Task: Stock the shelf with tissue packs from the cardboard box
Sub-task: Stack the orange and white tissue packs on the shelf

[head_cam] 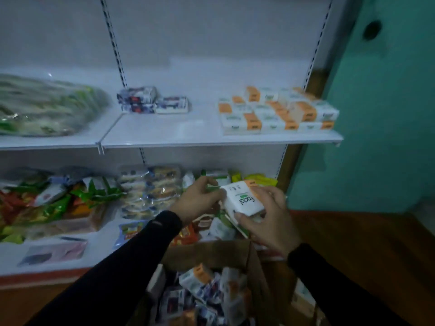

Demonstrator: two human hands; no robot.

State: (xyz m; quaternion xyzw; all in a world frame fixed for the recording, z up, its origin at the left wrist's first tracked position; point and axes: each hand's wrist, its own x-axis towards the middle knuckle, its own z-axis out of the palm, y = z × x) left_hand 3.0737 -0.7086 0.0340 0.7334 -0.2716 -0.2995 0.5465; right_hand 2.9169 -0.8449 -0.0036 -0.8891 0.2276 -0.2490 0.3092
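Tissue pack (242,200), white with an orange end and green "facial" lettering, is held in mid-air between both hands, above the box (255,274) and in front of the lower shelf (98,245). Right hand (268,217) is closed around the pack's near and right sides, thumb pressed on the lower edge, fingers curled over the orange end. Left hand (200,200) is seen at the pack's left corner, fingers bent; contact with the corner is likely, but how firmly it is gripped cannot be told. Both forearms are covered by dark sleeves (131,262). Box is seen open at the bottom of the view, filled with loose packs, some white and orange, some white and dark blue. On the upper shelf (164,137), a stacked group of white-and-orange packs (277,111) is placed at the right end, and a small group of blue-and-white packs (150,101) near the middle. A large clear bag of green-labelled goods (44,107) is lying at the left. Lower shelf is crowded with mixed snack bags (54,198) and wrapped packets (150,191). A teal wall (381,114) is seen to the right. Picture is dim and somewhat blurred.
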